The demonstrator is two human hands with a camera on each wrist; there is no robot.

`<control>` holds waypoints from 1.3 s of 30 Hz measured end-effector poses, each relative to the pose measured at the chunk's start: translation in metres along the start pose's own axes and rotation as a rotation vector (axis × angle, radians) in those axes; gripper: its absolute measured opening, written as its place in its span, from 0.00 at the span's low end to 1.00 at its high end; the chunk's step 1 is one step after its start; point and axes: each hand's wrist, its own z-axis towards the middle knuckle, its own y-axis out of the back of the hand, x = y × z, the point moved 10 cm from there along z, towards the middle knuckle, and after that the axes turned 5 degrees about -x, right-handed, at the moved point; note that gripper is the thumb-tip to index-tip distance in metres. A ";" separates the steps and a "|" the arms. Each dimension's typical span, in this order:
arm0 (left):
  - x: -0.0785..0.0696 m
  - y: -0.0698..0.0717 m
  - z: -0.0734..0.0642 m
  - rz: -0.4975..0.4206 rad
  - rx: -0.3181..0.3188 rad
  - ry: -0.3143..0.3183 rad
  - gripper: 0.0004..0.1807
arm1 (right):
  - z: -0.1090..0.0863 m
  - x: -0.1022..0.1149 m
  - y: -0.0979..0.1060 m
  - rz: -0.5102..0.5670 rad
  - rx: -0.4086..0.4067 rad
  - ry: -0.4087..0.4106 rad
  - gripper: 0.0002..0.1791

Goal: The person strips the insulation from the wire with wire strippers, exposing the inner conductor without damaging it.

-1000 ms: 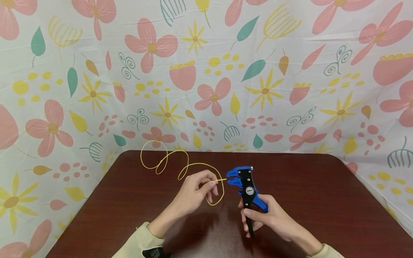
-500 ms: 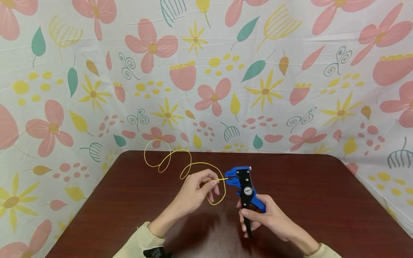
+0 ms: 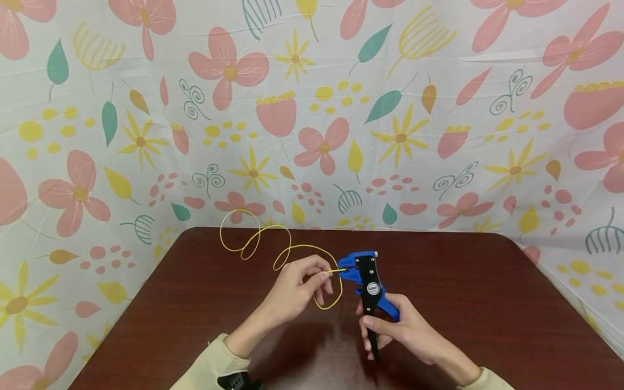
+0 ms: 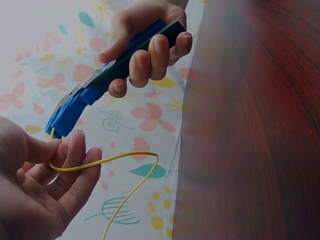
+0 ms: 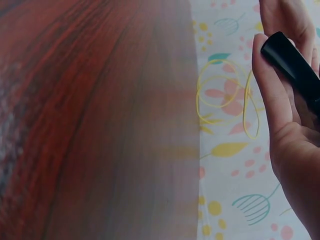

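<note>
Flower-printed cloth [image 3: 312, 108] backs a dark reddish-brown table [image 3: 195, 303]. Over it, the left hand [image 3: 299, 284] pinches a yellow wire [image 3: 308, 246] between thumb and fingers close to its end. At about two o'clock from that hand, the short tip lies in the mouth of a blue-and-black wire stripper [image 3: 369, 276]; whether the blades bite it cannot be told. The right hand [image 3: 407, 330], at four o'clock, grips the stripper's handles, head up. From the left hand the rest of the wire curls away in loose loops toward ten o'clock. This looks like feeding the end into the tool; the next move seems to call for holding the wire straight, then squeezing the handles. No container shows.
</note>
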 end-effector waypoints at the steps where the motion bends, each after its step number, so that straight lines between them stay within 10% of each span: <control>1: 0.000 0.000 0.000 0.001 0.000 0.000 0.08 | 0.000 0.000 0.000 -0.001 -0.001 -0.001 0.12; 39: -0.003 -0.004 0.002 0.007 -0.001 -0.021 0.08 | -0.001 -0.002 0.001 -0.030 -0.058 0.021 0.08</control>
